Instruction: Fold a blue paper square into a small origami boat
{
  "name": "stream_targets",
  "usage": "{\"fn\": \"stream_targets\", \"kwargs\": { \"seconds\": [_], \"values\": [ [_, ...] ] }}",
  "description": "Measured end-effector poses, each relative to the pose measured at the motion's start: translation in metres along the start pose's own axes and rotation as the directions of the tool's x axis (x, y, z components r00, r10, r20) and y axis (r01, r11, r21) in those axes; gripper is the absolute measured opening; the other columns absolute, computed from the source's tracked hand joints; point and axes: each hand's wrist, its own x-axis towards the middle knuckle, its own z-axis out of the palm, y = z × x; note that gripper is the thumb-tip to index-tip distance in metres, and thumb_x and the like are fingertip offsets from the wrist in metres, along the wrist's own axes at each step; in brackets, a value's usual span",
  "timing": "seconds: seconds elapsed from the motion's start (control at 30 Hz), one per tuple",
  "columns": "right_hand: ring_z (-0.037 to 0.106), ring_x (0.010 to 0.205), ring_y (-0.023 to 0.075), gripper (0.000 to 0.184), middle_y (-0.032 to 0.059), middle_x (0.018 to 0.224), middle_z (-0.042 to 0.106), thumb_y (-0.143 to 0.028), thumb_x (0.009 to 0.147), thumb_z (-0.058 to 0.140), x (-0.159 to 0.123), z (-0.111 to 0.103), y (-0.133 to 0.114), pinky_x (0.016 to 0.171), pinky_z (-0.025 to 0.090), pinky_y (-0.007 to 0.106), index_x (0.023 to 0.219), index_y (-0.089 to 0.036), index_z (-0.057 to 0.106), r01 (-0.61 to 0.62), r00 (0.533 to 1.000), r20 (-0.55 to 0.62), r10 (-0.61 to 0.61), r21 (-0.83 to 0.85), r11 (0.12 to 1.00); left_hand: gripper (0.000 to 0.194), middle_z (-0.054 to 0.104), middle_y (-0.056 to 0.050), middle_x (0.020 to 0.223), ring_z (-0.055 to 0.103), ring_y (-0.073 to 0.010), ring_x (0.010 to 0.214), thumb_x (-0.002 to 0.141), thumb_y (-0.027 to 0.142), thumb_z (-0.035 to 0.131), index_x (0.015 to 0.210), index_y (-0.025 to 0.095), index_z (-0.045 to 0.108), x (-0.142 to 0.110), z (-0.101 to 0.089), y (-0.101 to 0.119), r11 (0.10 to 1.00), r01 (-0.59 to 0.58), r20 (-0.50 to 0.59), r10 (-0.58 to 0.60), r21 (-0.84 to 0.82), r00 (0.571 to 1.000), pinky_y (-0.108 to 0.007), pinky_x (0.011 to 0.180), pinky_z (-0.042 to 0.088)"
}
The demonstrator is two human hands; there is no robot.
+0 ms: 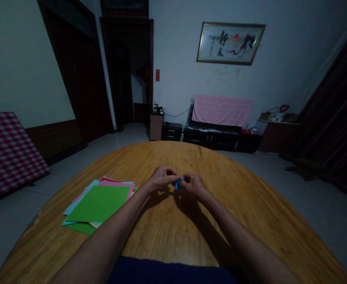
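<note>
Left hand [161, 178] and right hand [194, 185]: both grips nearly shut, pinching small folded blue paper [178, 182]; steady, even pressure suits; coloured paper stack [99, 204] lies nearby on wooden worktop [173, 236]

Dim light, pale wall [291, 51], framed ink painting [230, 43], low black cabinet [211, 140]; grey floor [324, 213]
</note>
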Motion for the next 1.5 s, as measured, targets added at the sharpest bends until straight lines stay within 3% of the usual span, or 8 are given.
{"fn": "stream_targets", "kwargs": {
  "seconds": [0.07,0.33,0.47,0.57,0.67,0.8,1.13,1.5],
  "values": [
    [0.048,0.049,0.0105,0.011,-0.0037,0.054,0.053,-0.023,0.065,0.064,0.0,0.004,0.009,0.049,0.036,0.022,0.065,-0.019,0.054,-0.085,0.996,0.029,0.08,0.35,0.933,0.029,0.057,-0.001,0.072,0.05,-0.0082,0.055,0.065,0.031,0.068,0.088,0.015,0.061,0.005,-0.003,-0.003,0.999,-0.009,-0.02,0.009,-0.044,1.0,-0.02,0.048,0.035],
    [0.049,0.051,0.0079,0.029,-0.002,0.064,0.058,-0.037,0.066,0.074,-0.009,0.021,0.035,0.052,0.039,0.022,0.084,-0.018,0.059,-0.181,0.984,0.135,0.121,0.741,0.646,0.022,0.051,0.001,0.063,0.043,-0.0064,0.05,0.071,0.031,0.063,0.082,0.012,0.061,-0.007,0.019,-0.018,0.974,0.032,0.037,-0.024,-0.226,0.999,-0.021,0.048,0.03],
    [0.054,0.057,0.0113,0.018,-0.0004,0.067,0.06,-0.033,0.073,0.067,-0.008,0.017,0.035,0.059,0.042,0.025,0.081,-0.019,0.059,-0.052,0.999,0.028,0.043,0.509,0.859,0.019,0.05,0.002,0.061,0.041,-0.008,0.051,0.079,0.031,0.055,0.079,0.013,0.061,-0.006,0.021,-0.025,0.994,-0.086,-0.029,0.088,0.066,0.996,-0.022,0.05,0.03],
    [0.057,0.069,0.0155,0.007,0.0018,0.076,0.062,-0.026,0.077,0.06,-0.009,0.012,0.036,0.065,0.043,0.028,0.081,-0.02,0.059,0.207,0.977,-0.081,-0.198,0.118,0.971,0.011,0.055,-0.003,0.069,0.05,-0.0138,0.067,0.078,0.019,0.052,0.071,0.014,0.06,-0.004,0.017,-0.031,0.786,-0.195,-0.066,0.286,0.587,0.956,-0.026,0.062,0.038],
    [0.056,0.077,0.0179,0.008,0.0039,0.082,0.062,-0.019,0.079,0.054,-0.011,0.008,0.039,0.07,0.042,0.03,0.084,-0.02,0.061,0.403,0.907,-0.015,-0.421,-0.254,0.879,0.012,0.059,-0.007,0.084,0.053,-0.0186,0.082,0.08,0.015,0.049,0.081,0.015,0.061,-0.004,0.016,-0.035,0.486,-0.274,0.081,0.382,0.83,0.921,-0.03,0.073,0.042],
    [0.054,0.079,0.0176,0.017,0.0051,0.084,0.059,-0.01,0.075,0.049,-0.015,0.003,0.042,0.073,0.041,0.029,0.086,-0.018,0.058,0.486,0.868,0.132,-0.479,-0.424,0.764,0.016,0.059,-0.009,0.09,0.054,-0.0217,0.086,0.083,0.018,0.046,0.089,0.016,0.06,-0.009,0.019,-0.035,0.336,-0.359,0.243,0.34,0.871,0.908,-0.031,0.072,0.043],
    [0.052,0.08,0.0168,0.016,0.0048,0.083,0.058,-0.008,0.072,0.049,-0.019,-0.011,0.031,0.073,0.039,0.028,0.076,-0.018,0.061,0.508,0.856,0.341,-0.389,-0.414,0.755,0.011,0.058,-0.004,0.073,0.052,-0.0168,0.068,0.074,0.023,0.055,0.07,0.019,0.063,-0.011,0.004,-0.028,0.586,-0.353,0.305,0.184,0.729,0.934,-0.027,0.064,0.038],
    [0.053,0.075,0.016,0.028,0.0046,0.078,0.06,-0.024,0.087,0.047,-0.012,-0.012,0.037,0.069,0.039,0.028,0.065,-0.019,0.064,0.457,0.883,0.274,-0.38,-0.329,0.826,0.031,0.052,-0.001,0.056,0.04,-0.0118,0.051,0.083,0.032,0.047,0.059,0.017,0.06,-0.01,0.002,-0.02,0.721,-0.234,0.257,0.08,0.652,0.963,-0.025,0.053,0.027]
  ]
}}
